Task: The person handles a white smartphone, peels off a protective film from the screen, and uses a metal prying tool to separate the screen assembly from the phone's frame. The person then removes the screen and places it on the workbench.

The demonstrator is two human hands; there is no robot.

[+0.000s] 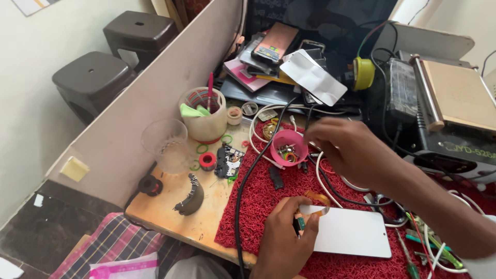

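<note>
Down low, the left hand (284, 232) pinches the corner of a white phone (351, 232) that lies flat on the red mat (263, 194), thumb and fingers pressed together on a small dark part with an orange ribbon strip (316, 198) curling above it. The right hand (346, 144) reaches across toward the pink bowl (289, 147) of tiny screws and bits, fingers bunched at the rim; whether anything is pinched there cannot be told. Bowl sits at the mat's far edge, well apart from the phone.

A black cable (253, 170) runs across the mat just beside the left hand, and white cables (330, 181) loop under the right forearm. On the bare wood of the table (170, 212): a small circuit board (228, 161), a red tape roll (207, 160), a clear plastic cup (165, 144), a cream cup of tools (204, 113). Behind that, a stack of phones (268, 57), and a heater plate machine (454, 108) at the right.

Risks, as a judgement: the forearm may snag the white cables and drag the bowl, spilling the screws into the mat's pile where they would be hard to find. The ribbon strip looks fragile; a tug from the left hand could crease or tear it. The phone near the mat edge could slide if pushed.
</note>
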